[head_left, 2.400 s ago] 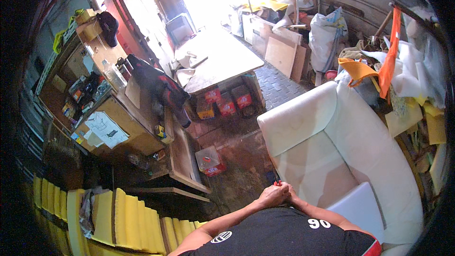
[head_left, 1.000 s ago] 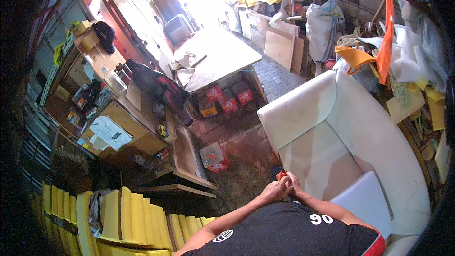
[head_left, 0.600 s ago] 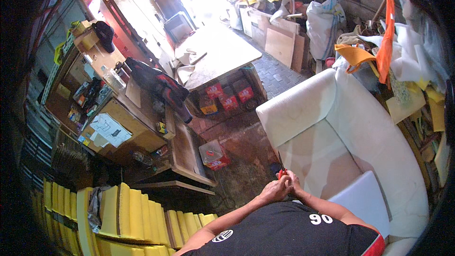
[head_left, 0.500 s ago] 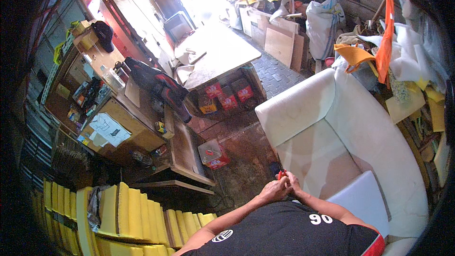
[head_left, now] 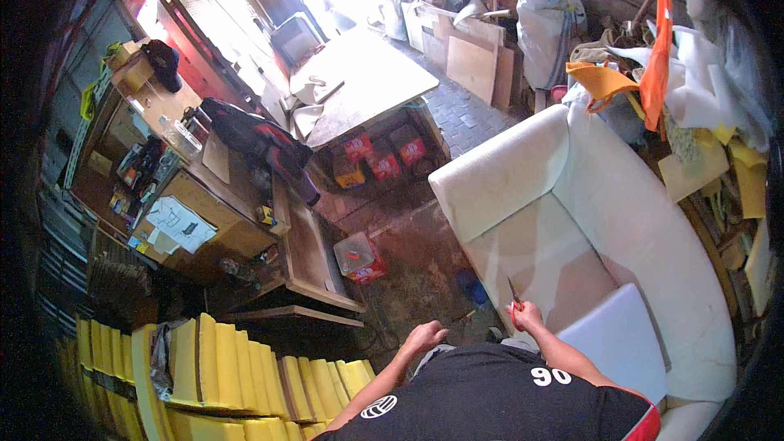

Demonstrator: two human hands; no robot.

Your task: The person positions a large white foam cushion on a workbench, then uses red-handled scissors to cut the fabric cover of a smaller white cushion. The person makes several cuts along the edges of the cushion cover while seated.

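Note:
My right hand (head_left: 532, 316) is closed around the red handles of a pair of scissors (head_left: 514, 305). The blades point away from me, over the front edge of the cream sofa (head_left: 500, 173). To the left, in front of my body, my left hand (head_left: 427, 335) hangs apart with its fingers curled in. Whether anything small is inside those fingers is hidden. A pale blue-white foam cushion (head_left: 618, 335) lies on the sofa seat, beside my right forearm.
Yellow foam pieces (head_left: 237, 363) are stacked at the lower left. A red and white tin (head_left: 359, 259) stands on the floor near a wooden workbench (head_left: 208, 233). A large table (head_left: 371, 82) is farther back. Orange fabric (head_left: 657, 57) hangs at the right.
My hands were together at the red handles and are now apart. The left moved left and toward my body; the right moved right with the scissors, whose blades now show.

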